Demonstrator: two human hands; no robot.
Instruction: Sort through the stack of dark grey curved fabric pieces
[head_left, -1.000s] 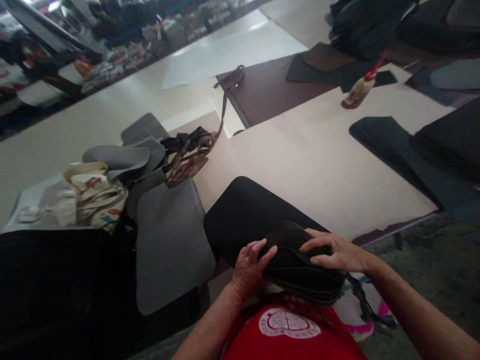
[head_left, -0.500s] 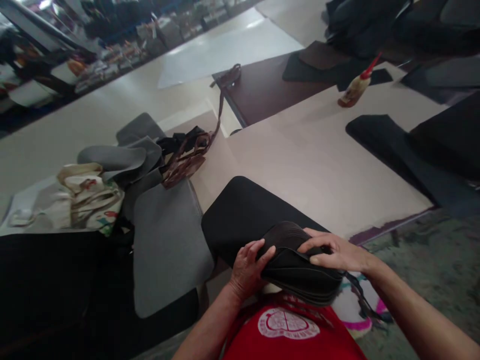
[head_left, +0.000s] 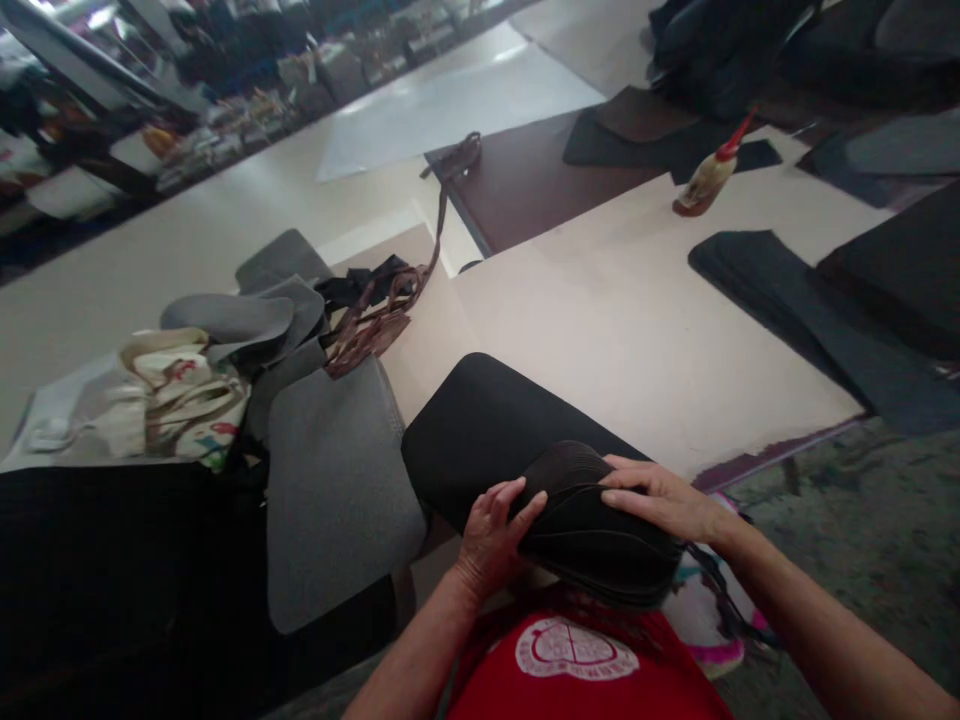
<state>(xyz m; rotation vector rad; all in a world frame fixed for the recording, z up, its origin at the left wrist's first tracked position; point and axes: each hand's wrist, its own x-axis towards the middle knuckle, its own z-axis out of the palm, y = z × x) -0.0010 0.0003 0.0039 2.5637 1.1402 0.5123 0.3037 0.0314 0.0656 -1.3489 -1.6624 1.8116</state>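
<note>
At the near edge of a worktable (head_left: 637, 310), I steady a bent stack of thin black sheets (head_left: 600, 545) close against my red top (head_left: 570, 670). My left hand (head_left: 491, 540) rests at the stack's left side, thumb and forefinger spread apart, their tips touching the dark material. My right hand (head_left: 664, 500) reaches over from the other side, thumb and fingers close together on the upper sheets; whether they pinch one, I cannot tell. Just beyond the stack, a flat black panel (head_left: 480, 420) lies on the table, its far corners rounded. To its left are a gray panel (head_left: 341, 500), a tangle of brown strips (head_left: 379, 325) and a crumpled cream cloth (head_left: 191, 390). Farther off, at right, stands a red-tipped bottle (head_left: 705, 185).
</note>
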